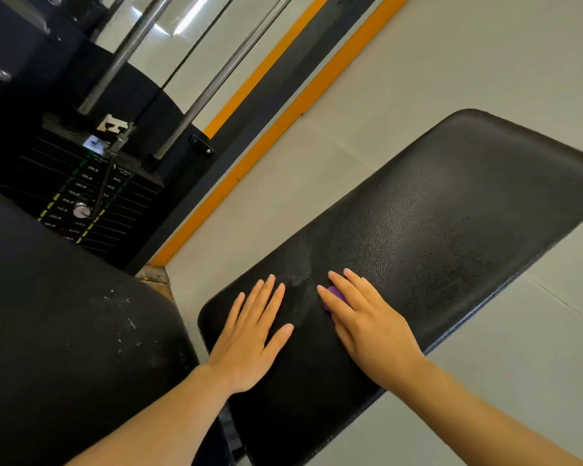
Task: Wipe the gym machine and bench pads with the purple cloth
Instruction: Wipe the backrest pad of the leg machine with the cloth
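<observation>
**Both palms flat on the bench pad, cloth tucked under the right**

Fingers first: the right hand [367, 317] lies with its fingers straight and close together, pressing down on the purple cloth [334, 295], and only a small purple sliver peeks out between the index finger and the next one. The rest of the cloth is hidden beneath the palm, so its shape and which way it runs cannot be told. The left hand [249, 341] sits just beside it, fingers straight and slightly spread, thumb out to the side, flat on the bare vinyl and holding nothing.

Under both hands is the black bench pad [435, 230], a long pebbled cushion with rounded corners. Its long axis runs from the lower left, where the hands are, up and away to the upper right. A dull streaky patch [300, 284] shows on the vinyl between the two sets of fingertips.

Off to the left, a second black pad [64, 331] bulges into view, flecked with white marks. Behind it stands the weight stack [81, 200] with its silver selector pin [81, 210]. Labels run down the plates in LB and KG columns, but the figures are too blurred to read reliably. Two chrome guide rods [196, 95] rise from the stack. Pale floor [451, 62] with orange stripes [283, 129] lies beyond.
</observation>
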